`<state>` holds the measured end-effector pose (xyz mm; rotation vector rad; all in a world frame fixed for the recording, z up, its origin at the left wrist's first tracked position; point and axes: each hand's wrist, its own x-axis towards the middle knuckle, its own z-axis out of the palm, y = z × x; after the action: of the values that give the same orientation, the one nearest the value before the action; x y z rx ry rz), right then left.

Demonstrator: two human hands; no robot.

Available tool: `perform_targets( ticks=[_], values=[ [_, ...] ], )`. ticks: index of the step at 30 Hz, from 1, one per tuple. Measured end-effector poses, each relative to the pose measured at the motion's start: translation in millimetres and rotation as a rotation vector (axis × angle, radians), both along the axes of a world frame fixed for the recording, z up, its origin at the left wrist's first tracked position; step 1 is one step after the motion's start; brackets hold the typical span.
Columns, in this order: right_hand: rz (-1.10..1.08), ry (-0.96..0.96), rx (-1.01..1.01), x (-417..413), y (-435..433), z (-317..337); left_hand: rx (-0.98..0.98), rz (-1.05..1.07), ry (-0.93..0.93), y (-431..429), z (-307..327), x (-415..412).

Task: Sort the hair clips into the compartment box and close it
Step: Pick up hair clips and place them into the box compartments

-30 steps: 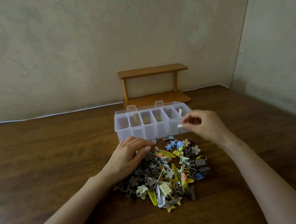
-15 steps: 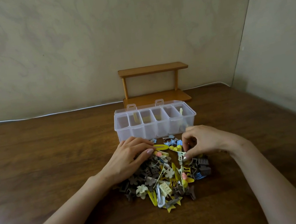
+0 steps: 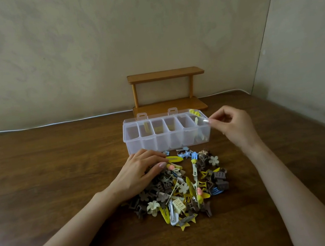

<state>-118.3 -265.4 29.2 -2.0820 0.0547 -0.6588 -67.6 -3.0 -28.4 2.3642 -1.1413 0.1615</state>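
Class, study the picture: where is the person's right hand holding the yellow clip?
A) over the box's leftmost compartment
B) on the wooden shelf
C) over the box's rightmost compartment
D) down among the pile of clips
C: the right hand pinches the yellow clip over the rightmost compartment of the clear box, while the left hand rests on the pile.

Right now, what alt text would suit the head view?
A right hand holds a yellow clip over the right end of an open clear box. The left hand rests on a pile of clips on a wooden table.
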Motion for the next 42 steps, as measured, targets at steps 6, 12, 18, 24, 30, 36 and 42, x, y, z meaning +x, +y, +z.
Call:
perform_targets(
  ticks=[6, 12, 18, 24, 30, 36, 42],
  values=[
    [-0.326, -0.057, -0.119, 20, -8, -16, -0.003, -0.007, -0.005, 0, 0, 1],
    [-0.328, 0.048, -0.313, 34, -1, -14, 0.002, -0.006, -0.004, 1, 1, 0],
    [-0.298, -0.017, -0.27, 24, -3, -18, 0.0, -0.009, -0.009, 0, 0, 0],
    [0.274, 0.252, -0.315, 1, 8, -5, -0.006, -0.01, -0.004, 0, -1, 1],
    [0.529, 0.417, -0.463, -6, 19, -10, 0.014, -0.002, -0.013, 0, -1, 2],
    [0.554, 0.442, -0.639, -8, 24, -16, 0.001, 0.002, -0.016, 0, -2, 2],
    [0.523, 0.4, -0.669, -7, 25, -21, 0.007, 0.007, -0.016, 1, -2, 2]
  ],
)
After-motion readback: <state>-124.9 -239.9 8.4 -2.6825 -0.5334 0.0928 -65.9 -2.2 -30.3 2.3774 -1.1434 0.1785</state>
